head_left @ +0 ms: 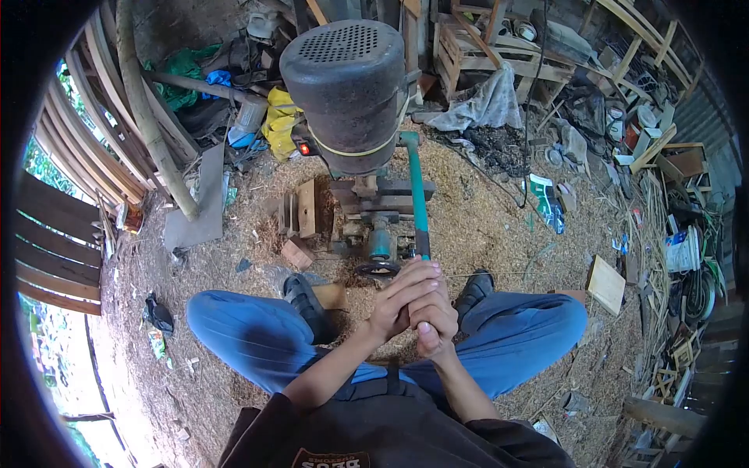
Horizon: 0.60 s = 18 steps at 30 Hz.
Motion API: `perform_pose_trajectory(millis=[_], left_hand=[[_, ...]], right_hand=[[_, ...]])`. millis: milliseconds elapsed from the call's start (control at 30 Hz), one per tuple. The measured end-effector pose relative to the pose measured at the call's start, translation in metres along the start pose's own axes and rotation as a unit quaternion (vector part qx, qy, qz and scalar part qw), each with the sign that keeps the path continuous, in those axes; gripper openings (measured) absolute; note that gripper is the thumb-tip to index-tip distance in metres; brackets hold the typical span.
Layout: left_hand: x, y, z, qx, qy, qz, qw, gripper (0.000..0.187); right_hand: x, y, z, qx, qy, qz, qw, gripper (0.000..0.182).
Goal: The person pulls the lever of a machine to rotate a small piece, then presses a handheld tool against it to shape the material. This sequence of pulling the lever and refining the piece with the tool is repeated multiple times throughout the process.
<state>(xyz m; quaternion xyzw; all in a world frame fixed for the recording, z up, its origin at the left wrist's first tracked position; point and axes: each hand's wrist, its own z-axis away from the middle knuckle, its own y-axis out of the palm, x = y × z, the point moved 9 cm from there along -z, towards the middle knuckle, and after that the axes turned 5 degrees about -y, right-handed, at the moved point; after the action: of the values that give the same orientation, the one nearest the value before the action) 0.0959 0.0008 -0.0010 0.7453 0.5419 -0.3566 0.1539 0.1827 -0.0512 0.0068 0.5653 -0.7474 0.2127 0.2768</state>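
Observation:
In front of me stands a bench machine with a large dark motor on top, its cap perforated. A long green lever with a dark lower end comes down from its right side towards me. My left hand is closed around the lever's end. Right beside it, my right hand is closed on the same end, its thumb bent in front. The fingers overlap, and the grip hides the lever's tip. Just left of my hands is a black handwheel. The tool under the motor is hard to make out.
Wooden blocks stand left of the machine base, and a small block lies nearer. A red-lit switch shows beside the motor. Sawdust covers the ground. A board lies right. Curved timber leans at left.

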Motion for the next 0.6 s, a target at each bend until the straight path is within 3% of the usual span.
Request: perform_pose_trajectory(millis=[600], left_hand=[[0.014, 0.005, 0.021, -0.006, 0.03, 0.024, 0.999, 0.043]], right_hand=[[-0.011, 0.0, 0.02, -0.012, -0.02, 0.01, 1.0, 0.034]])
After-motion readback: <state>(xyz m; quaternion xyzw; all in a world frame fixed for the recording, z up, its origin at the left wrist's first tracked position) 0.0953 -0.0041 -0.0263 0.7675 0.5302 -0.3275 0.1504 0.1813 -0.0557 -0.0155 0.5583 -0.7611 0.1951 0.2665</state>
